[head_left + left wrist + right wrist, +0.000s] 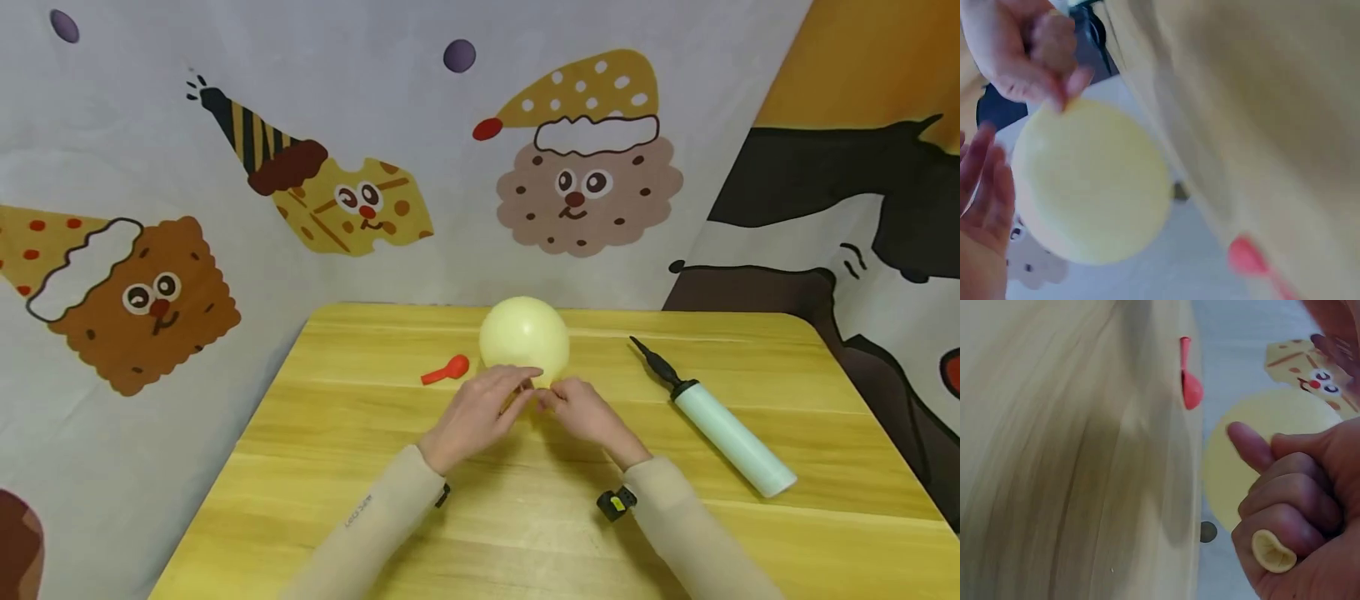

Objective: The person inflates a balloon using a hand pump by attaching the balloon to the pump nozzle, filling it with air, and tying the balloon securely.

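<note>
Right hand (590, 410) gripping yellow balloon (525, 332), left hand (474, 410) uncurled, table edge (390, 309) just beyond

On my head feed everything comes through bright and fairly crisp, with a small glossy highlight on the yellow balloon (523, 329) and even light across the printed backdrop (457, 125). Light appears to fall from above: I see soft shadows on the wooden surface (300, 467) and a pale sheen between the sleeves (375, 521). My left wrist feed is hazy; the left hand (985, 203) looks soft, and the deflated red balloon (1249, 256) blurs badly. The right wrist feed looks duller, with broad shadow bands on the wood, though the right hand (1300, 506) shows clearer edges.
</note>
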The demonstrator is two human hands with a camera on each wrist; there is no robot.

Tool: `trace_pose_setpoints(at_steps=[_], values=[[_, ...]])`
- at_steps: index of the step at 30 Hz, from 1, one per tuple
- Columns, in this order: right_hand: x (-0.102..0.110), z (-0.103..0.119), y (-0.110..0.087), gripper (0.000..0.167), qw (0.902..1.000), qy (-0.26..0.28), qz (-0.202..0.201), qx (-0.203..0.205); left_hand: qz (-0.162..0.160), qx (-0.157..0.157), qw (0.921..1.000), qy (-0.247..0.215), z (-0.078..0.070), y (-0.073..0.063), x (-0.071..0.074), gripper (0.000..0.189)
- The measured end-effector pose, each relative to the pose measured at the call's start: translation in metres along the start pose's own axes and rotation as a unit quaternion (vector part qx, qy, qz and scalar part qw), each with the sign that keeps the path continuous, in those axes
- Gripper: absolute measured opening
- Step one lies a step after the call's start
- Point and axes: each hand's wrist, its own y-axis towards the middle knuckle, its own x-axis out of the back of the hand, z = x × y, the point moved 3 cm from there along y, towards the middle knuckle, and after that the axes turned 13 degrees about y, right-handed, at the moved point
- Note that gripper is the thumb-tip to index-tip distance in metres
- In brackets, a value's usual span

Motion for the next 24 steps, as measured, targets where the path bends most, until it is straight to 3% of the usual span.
trace_pose_setpoints(at_steps=[1,3,8,12,17,20,24], values=[[-0.001,-0.001,0.0,0.033,0.9998,-0.02,0.009,0.003,-0.012,-0.027,0.9983,0.05,0.0,0.004,0.002,0.035],[-0.002,-0.001,-0.001,0.031,0.9982,-0.056,0.018,0.013,-0.009,-0.072,0.9875,0.14,0.0,0.011,0.003,0.049],[-0.011,0.009,-0.007,0.018,0.9893,-0.139,0.024,0.037,0.091,-0.119,0.9462,0.287,0.0,0.02,-0.003,0.073],[-0.018,0.021,-0.014,0.008,0.9781,-0.195,0.015,0.073,0.153,-0.128,0.9206,0.336,-0.005,0.023,-0.01,0.091],[-0.021,0.03,-0.022,0.01,0.971,-0.213,0.011,0.108,0.177,-0.139,0.8979,0.378,-0.012,0.034,-0.01,0.104],[-0.021,0.033,-0.027,0.015,0.9659,-0.224,0.016,0.129,0.186,-0.141,0.8896,0.393,-0.014,0.034,-0.007,0.098],[-0.02,0.034,-0.032,0.02,0.9596,-0.229,0.04,0.159,0.205,-0.112,0.8822,0.409,-0.015,0.022,-0.004,0.068]])
